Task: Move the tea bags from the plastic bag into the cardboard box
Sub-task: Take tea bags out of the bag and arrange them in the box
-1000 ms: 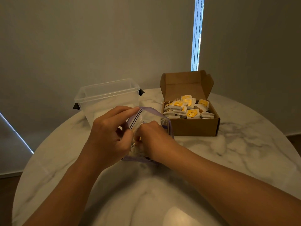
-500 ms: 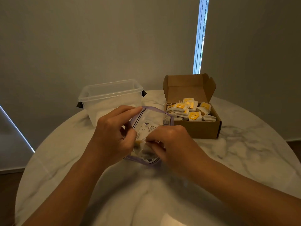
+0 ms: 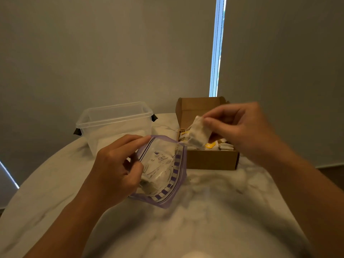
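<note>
Right hand [image 3: 240, 131] pinches a tea bag [image 3: 198, 135] above the box [image 3: 212, 159], ready to drop it in, while left hand [image 3: 115, 170] grips the bag [image 3: 173, 183] open.

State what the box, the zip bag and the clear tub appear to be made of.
Box: brown cardboard, matte; it has folded flaps and a dull tan face.
Zip bag: thin clear plastic film, slightly glossy, with a purple printed edge; it creases and its contents show through.
Clear tub: probably rigid translucent plastic, smooth; the table shows through its walls, and it has a moulded rim.
</note>
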`<act>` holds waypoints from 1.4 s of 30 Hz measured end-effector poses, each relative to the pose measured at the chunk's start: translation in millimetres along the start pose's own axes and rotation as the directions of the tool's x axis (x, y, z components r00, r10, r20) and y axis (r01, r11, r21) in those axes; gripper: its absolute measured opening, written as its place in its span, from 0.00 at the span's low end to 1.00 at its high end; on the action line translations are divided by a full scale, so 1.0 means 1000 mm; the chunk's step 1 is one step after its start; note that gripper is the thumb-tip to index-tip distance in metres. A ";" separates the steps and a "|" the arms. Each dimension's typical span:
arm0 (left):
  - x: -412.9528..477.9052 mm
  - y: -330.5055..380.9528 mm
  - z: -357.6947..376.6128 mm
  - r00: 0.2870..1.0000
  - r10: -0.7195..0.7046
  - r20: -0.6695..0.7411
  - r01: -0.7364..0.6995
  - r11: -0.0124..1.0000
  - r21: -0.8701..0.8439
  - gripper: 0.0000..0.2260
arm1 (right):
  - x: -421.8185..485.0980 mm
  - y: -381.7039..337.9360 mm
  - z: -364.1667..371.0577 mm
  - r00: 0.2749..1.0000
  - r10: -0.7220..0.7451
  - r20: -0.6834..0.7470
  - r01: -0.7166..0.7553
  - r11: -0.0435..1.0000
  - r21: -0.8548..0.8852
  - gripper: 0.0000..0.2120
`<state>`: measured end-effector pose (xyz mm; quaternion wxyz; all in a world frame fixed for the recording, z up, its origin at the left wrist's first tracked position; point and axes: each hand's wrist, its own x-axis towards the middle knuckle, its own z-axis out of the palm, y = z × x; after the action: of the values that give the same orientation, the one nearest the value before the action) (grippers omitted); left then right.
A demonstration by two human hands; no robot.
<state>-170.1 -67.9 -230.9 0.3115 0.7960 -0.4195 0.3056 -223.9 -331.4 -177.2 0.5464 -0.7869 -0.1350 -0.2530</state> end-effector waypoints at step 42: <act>0.001 -0.003 -0.006 1.000 -0.014 0.013 0.014 1.000 0.024 0.22 | 0.041 0.084 -0.013 0.994 0.084 0.064 -0.003 0.624 -0.781 0.10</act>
<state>-168.5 -62.5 -226.9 0.3013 0.8046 -0.4120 0.3033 -152.3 -376.9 -217.6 0.1509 -0.9598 -0.0187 -0.2357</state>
